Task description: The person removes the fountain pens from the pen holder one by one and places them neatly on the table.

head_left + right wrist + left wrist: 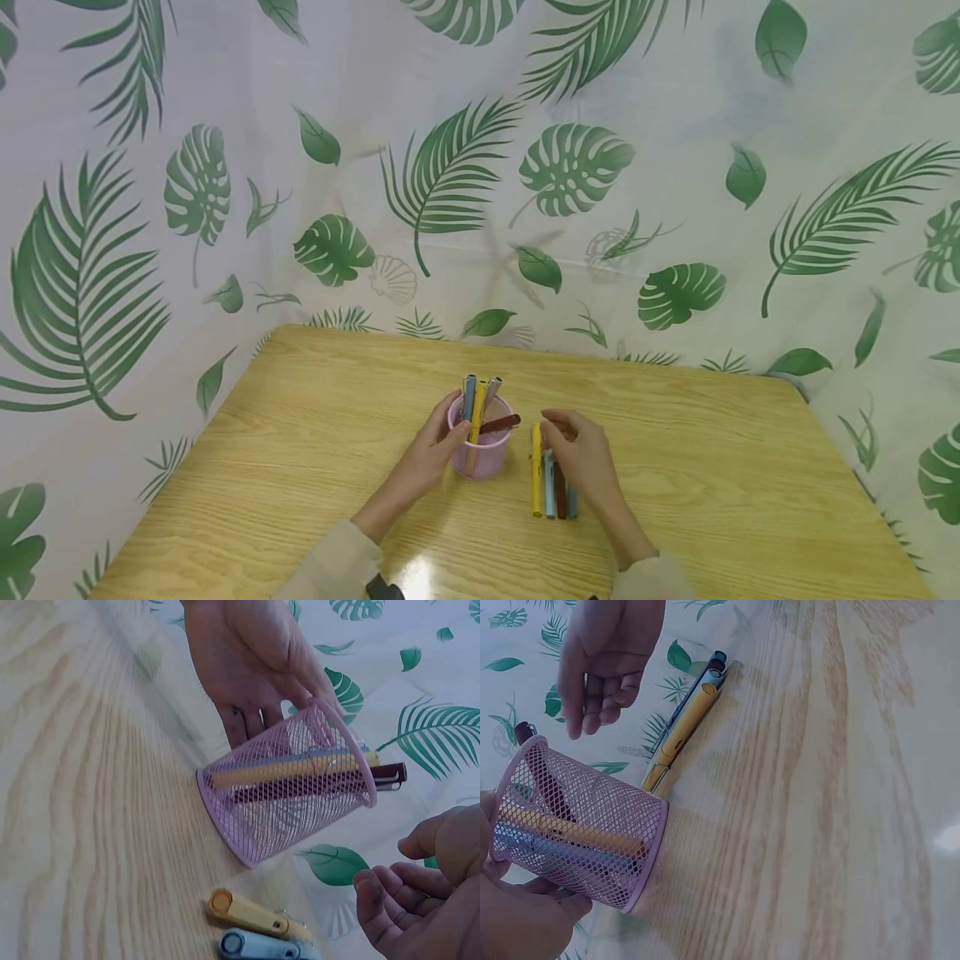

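Observation:
My left hand [429, 457] holds a pink mesh pen cup [483, 464] from its left side, thumb at the rim. Inside the cup lean a yellow pen [477, 406], a blue pen [469, 392], a silver-grey pen [492, 392] and a dark red pen [500, 423] tilted to the right. Just right of the cup, a yellow pen [537, 483], a light blue pen [550, 493], a dark red pen [561, 496] and a blue pen [572, 504] lie side by side. Over their far ends is my right hand [587, 458]; its loosely bent fingers [382, 911] hold nothing.
The wood-grain table [315, 467] runs back to a white cloth [465, 308] printed with green leaves. A dark band [384, 588] shows at my left sleeve [333, 567].

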### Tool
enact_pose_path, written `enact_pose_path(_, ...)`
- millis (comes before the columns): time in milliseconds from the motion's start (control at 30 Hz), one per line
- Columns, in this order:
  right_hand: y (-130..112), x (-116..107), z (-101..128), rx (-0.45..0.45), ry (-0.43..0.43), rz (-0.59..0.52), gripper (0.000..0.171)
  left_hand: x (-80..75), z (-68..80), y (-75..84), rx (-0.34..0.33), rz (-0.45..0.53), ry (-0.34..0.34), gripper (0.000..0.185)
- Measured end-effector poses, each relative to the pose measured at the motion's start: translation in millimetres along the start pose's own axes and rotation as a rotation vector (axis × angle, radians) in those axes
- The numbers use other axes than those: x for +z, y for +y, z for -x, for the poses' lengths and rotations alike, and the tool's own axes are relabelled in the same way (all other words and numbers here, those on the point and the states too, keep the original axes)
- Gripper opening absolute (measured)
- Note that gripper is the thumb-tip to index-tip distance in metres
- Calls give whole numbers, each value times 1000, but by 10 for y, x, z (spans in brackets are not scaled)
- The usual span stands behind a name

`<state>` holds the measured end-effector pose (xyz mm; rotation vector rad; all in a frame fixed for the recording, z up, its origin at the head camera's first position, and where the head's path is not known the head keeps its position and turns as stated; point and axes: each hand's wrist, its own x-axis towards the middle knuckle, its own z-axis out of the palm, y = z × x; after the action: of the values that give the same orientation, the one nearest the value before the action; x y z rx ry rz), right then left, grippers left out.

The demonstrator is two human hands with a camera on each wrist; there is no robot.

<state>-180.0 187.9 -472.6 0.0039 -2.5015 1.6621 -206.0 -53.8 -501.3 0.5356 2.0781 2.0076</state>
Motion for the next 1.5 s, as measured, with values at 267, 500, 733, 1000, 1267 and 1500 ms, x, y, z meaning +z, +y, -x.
enact_pose_path(267, -108, 122, 26, -60, -46, -51, 28, -10, -5, -13, 3, 4, 1, 63)
enact_pose_path(500, -132, 222, 25, -124, -65, -24, 32, -6, -2, -5, -4, -8, 4, 63)
enact_pose_path(733, -148, 300, 16, -154, -56, -55, 33, 3, -4, 5, -2, -18, 20, 61)
enact_pose_path(1000, -123, 348, 7, -178, -33, -88, 27, 9, 5, 15, -6, -13, 19, 61)
enact_pose_path(1267, -128, 313, -99, -144, 15, -52, 22, 1, -1, 7, -3, -16, 12, 62)
enact_pose_path(1500, -190, 187, -180, -154, 78, -94, 23, -9, -2, 7, 13, -36, 12, 63)
